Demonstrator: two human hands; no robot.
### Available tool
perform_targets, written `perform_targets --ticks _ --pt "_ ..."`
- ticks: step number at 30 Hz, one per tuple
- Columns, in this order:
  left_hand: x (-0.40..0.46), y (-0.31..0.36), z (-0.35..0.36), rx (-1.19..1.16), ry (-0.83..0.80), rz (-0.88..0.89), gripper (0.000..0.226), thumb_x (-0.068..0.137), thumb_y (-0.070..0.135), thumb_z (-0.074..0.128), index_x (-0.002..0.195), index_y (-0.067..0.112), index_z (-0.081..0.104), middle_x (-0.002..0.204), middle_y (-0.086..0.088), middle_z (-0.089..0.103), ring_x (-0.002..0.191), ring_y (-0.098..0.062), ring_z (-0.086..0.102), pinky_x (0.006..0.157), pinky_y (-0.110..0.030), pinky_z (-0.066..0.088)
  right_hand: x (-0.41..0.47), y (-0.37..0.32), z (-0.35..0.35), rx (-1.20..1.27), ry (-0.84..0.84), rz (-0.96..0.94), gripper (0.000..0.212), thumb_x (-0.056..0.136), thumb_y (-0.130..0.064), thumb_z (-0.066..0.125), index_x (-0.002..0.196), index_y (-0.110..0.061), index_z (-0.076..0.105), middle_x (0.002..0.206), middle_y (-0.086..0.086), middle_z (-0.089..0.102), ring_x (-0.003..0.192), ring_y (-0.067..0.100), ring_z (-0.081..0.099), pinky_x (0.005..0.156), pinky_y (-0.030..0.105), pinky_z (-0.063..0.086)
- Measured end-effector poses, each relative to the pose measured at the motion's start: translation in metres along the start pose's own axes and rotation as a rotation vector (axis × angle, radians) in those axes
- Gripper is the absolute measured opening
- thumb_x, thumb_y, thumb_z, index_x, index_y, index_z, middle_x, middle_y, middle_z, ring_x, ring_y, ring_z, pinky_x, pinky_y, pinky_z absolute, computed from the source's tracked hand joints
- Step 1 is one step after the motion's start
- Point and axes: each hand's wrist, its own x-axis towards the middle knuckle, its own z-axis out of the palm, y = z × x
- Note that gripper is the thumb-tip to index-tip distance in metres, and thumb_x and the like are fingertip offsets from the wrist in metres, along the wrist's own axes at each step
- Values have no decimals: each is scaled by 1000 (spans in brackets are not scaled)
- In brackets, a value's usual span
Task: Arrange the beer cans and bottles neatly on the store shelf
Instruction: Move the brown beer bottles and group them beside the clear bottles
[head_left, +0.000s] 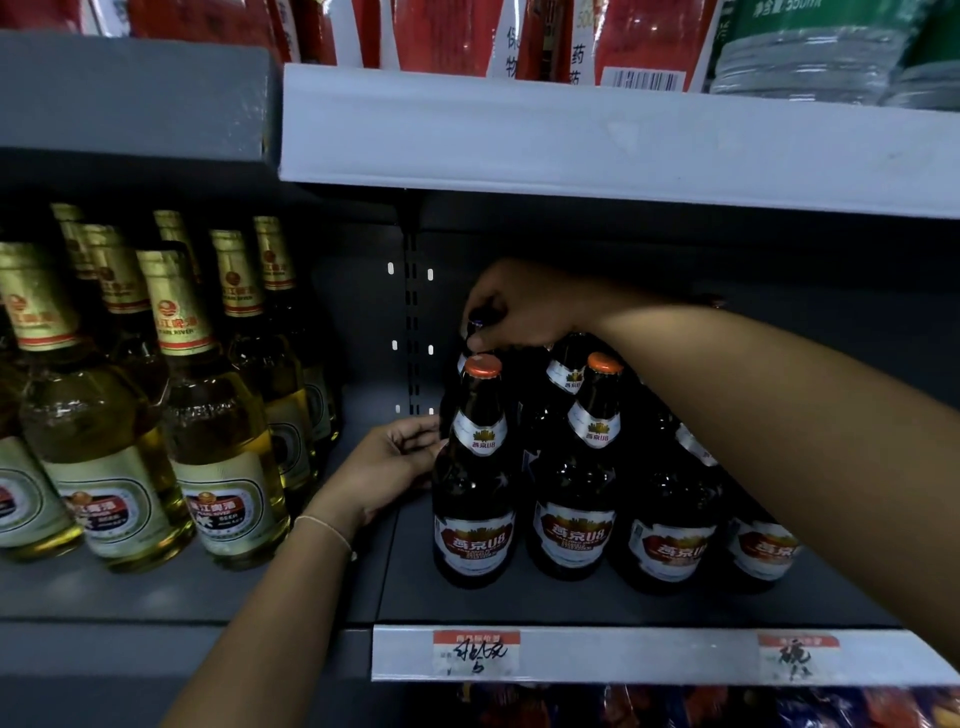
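Observation:
Several dark brown beer bottles with orange caps and red-white labels stand in rows on the right shelf (519, 608). My right hand (524, 306) reaches over them and grips the neck of a rear dark bottle (474, 330) in the leftmost column. My left hand (395, 462) touches the left side of that column, its fingers against the bottles behind the front dark bottle (475, 483). To the left stand several clear bottles of yellow beer (218, 447) with gold foil necks.
A white upper shelf edge (571, 140) hangs low over the bottles, with red packages and water bottles (810, 47) on top. A slotted upright (411, 322) divides the two bays. Price tags (477, 653) sit on the front rail. Bare shelf lies between the two bottle groups.

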Motion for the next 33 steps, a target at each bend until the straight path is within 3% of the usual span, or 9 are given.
perform_targets --ticks 4,6,9,13,17,20,25,30,33 --pt "1 -3 1 -26 -20 4 38 90 -4 58 125 8 59 117 -13 68 112 -32 62 99 -54 46 -9 -1 -1 61 7 28 32 90 -25 70 118 -9 68 112 4 69 106 22 64 84 29 48" --pt "1 -5 0 -32 -16 -2 38 89 -5 57 125 8 59 117 -15 67 114 -35 61 100 -55 45 -12 -2 -2 58 26 36 39 92 -25 68 128 -10 62 119 4 62 114 18 57 75 19 39" --pt "1 -4 0 -26 -18 -3 37 89 -4 58 124 7 59 116 -17 67 114 -35 61 102 -53 44 -16 -4 -4 59 36 47 42 94 -23 65 133 -11 58 118 2 57 106 12 52 64 16 35" --pt "-9 5 -1 6 113 50 23 92 21 61 114 16 65 105 -9 71 106 -27 65 98 -45 49 -24 -3 -4 56 108 107 42 96 -26 62 136 -17 54 130 3 58 112 14 54 83 17 34" --pt "-36 27 3 221 432 303 17 96 37 53 90 30 67 89 0 70 89 -24 66 86 -49 54 -42 -8 -9 113 218 121 32 97 -30 60 128 -21 60 121 -2 64 113 15 59 96 23 44" --pt "-67 57 18 211 534 552 26 92 50 47 85 36 68 77 2 68 76 -21 65 73 -44 56 -60 -13 -13 99 269 126 28 98 -34 56 123 -25 64 117 -7 65 108 10 59 89 18 42" --pt "-110 108 64 228 430 827 22 99 28 45 91 27 66 76 4 67 69 -9 64 63 -20 49 -92 -12 -16 77 404 154 30 101 -36 50 126 -28 63 126 -5 65 115 13 59 89 17 39" --pt "-107 128 117 266 322 907 21 98 25 46 103 21 66 96 2 69 85 -19 67 73 -36 55 -132 2 -16 -7 557 81 34 102 -31 46 130 -19 60 124 4 68 114 23 60 92 26 41" --pt "-99 135 151 365 279 923 23 97 18 47 111 17 65 107 4 66 98 -6 63 81 -15 48 -153 22 -15 8 581 49 39 98 -29 42 130 -16 60 123 6 68 112 25 61 93 29 45"
